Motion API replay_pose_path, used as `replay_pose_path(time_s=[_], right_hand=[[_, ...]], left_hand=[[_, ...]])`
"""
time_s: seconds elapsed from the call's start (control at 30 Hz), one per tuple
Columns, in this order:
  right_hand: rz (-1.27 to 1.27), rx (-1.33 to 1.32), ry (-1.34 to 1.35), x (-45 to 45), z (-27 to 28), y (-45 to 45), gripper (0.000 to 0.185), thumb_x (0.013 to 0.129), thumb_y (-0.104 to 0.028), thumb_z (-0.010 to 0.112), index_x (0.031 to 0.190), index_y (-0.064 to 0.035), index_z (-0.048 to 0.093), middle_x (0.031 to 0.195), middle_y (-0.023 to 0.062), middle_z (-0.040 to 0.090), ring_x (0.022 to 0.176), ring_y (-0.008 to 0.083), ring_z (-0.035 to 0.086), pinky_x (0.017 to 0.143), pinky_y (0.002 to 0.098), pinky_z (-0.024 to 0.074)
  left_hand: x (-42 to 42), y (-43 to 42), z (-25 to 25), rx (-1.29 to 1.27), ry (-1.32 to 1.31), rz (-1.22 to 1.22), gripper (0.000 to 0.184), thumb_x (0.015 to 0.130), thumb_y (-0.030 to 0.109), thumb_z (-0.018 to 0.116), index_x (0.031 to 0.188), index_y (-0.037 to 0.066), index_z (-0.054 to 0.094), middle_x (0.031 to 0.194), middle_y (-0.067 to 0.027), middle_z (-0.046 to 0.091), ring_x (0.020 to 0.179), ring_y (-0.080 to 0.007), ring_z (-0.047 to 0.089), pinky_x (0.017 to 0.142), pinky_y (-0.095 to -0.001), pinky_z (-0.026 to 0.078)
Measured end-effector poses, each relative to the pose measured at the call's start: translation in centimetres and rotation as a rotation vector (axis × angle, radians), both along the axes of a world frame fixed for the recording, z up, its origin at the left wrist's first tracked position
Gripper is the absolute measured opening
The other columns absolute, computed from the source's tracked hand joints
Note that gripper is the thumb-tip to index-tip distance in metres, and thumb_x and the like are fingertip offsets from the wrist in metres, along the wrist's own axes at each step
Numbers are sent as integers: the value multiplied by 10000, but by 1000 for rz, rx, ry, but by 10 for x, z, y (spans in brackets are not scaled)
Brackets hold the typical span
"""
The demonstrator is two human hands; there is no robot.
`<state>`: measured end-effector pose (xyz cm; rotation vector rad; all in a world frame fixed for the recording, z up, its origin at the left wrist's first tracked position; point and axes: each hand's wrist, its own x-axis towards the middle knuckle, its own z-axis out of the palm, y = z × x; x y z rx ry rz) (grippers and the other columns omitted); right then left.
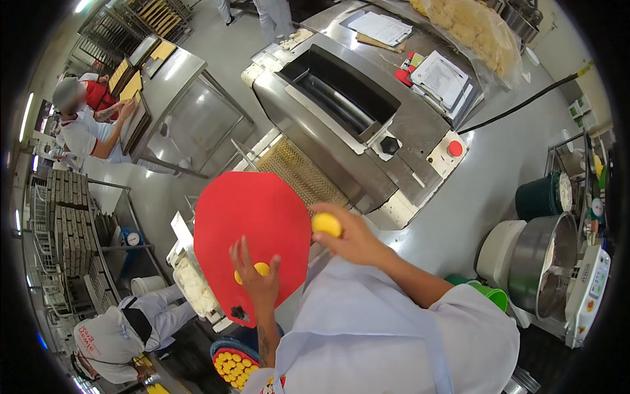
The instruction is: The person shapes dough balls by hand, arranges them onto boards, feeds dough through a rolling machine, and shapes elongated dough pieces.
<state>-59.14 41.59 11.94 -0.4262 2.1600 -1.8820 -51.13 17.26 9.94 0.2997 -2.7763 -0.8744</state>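
Observation:
My right hand (pixel 351 238) grips a round yellow dough piece (pixel 327 225) between thumb and fingers, at the right edge of a red board (pixel 252 203). Lower on that board, my left hand (pixel 259 282) rests with its fingers spread over another yellow dough piece (pixel 262 268). The hand covers the middle of this piece, and yellow shows on both sides of the fingers. Below my left forearm is a tub (pixel 214 348) filled with several more yellow rounds. A dark knob (pixel 237 312) sits at the board's lower end.
A steel machine (pixel 295 111) with a dark hopper, a textured belt (pixel 298 171) and a red button (pixel 455 148) stands ahead. Clipboards (pixel 443 79) lie on it. A mixer bowl (pixel 558 262) stands at right. Co-workers (pixel 98 134) and racks (pixel 65 223) are at left.

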Motion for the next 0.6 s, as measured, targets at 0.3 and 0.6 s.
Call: replay_pose_path(time_s=[0.3,0.6], right_hand=[[-404,-281,247,-53,110,95,455,926,-52,673,1350,-39,508,1197,89,567,922,142,642,738,267,604],[-656,-446,835,-125,193,97,432,915,-93,729,1299,1,553,1120,88,643,920,148,672,709,285,590]], left_hand=[[59,-80,-105,-165,40,-82,515,875,189,734,1337,27,572,1325,-205,544,1381,-407,385,1150,-550,277],[47,-92,-64,1593,720,462,396,986,283,455,1220,1,605,1219,-157,624,1125,-324,613,948,-438,517]])
